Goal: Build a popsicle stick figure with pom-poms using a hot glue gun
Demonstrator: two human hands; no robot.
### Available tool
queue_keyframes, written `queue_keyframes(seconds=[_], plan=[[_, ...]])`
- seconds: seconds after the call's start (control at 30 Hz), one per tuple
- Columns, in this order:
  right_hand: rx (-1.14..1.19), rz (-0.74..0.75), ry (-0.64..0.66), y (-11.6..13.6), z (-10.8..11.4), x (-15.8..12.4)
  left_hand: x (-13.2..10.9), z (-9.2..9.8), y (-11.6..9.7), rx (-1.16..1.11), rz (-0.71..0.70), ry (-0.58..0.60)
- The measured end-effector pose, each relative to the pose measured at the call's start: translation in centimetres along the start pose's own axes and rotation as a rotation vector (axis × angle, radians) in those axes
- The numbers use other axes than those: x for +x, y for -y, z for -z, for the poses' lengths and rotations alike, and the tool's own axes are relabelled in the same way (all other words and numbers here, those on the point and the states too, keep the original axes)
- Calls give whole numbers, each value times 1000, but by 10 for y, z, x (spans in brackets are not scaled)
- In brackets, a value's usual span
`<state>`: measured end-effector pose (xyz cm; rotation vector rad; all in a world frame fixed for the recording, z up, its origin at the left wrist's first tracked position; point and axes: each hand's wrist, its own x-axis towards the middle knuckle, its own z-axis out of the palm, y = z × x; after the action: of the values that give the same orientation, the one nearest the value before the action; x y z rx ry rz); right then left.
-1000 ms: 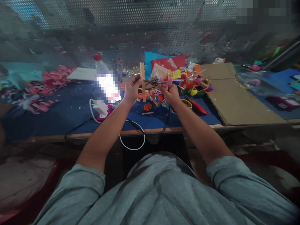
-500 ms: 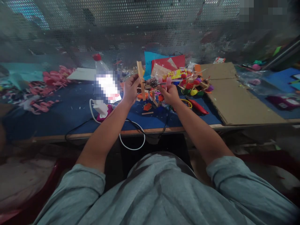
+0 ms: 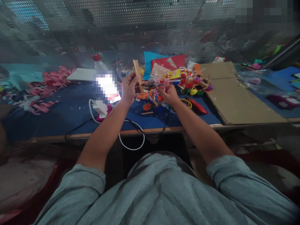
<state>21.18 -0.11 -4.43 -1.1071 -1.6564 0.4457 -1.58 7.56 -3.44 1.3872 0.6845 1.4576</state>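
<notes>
My left hand point(image 3: 128, 89) is closed on a pale wooden strip piece point(image 3: 136, 69), pinched between thumb and fingers and held upright with a slight tilt. My right hand point(image 3: 170, 93) is wrapped round what looks like a pink glue gun point(image 3: 166, 82), its tip toward the wooden piece. Part of it is hidden by the fingers. Close to that tip is a grey fuzzy clump point(image 3: 152, 82); whether they touch I cannot tell. Below the hands lie orange cut-out pieces point(image 3: 147, 107) and a small flat wooden stick point(image 3: 147, 113) on the blue table surface point(image 3: 70, 109).
To the left stand a red-capped bottle point(image 3: 96, 57), a white plug point(image 3: 100, 108) with a looped cable, and pink pieces point(image 3: 52, 78). At right are colourful small parts point(image 3: 193, 84), a red tool-like object point(image 3: 198, 106) and a cardboard sheet point(image 3: 246, 103). Perforated metal point(image 3: 150, 22) rises behind.
My left hand has shifted slightly left, and the wooden piece leans further left, a little away from the right hand. My right hand has moved only slightly.
</notes>
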Motion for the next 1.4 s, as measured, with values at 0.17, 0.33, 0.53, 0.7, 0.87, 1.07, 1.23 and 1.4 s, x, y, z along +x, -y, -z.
queue_keyframes(seconds=[0.17, 0.33, 0.53, 0.7, 0.87, 1.07, 1.23, 1.4], plan=[[18, -24, 34, 3, 1, -1, 2, 2, 1, 3, -18, -23], [37, -6, 40, 6, 0, 0, 4, 4, 4, -14, -25, -39], [23, -4, 83, 8, 1, 0, 8, 8, 5, 32, -62, -48], [22, 15, 85, 8, 3, 0, 10, 9, 5, 25, -65, -54], [11, -2, 91, 4, 2, 0, 10, 7, 2, -4, -71, -104], [-2, 28, 92, 9, 3, -1, 11, 10, 2, 12, -73, -119], [0, 51, 97, 10, 4, -1, 15, 15, 7, 53, -82, -80], [-21, 56, 93, 5, 4, -1, 13, 11, 4, -19, -69, -151]])
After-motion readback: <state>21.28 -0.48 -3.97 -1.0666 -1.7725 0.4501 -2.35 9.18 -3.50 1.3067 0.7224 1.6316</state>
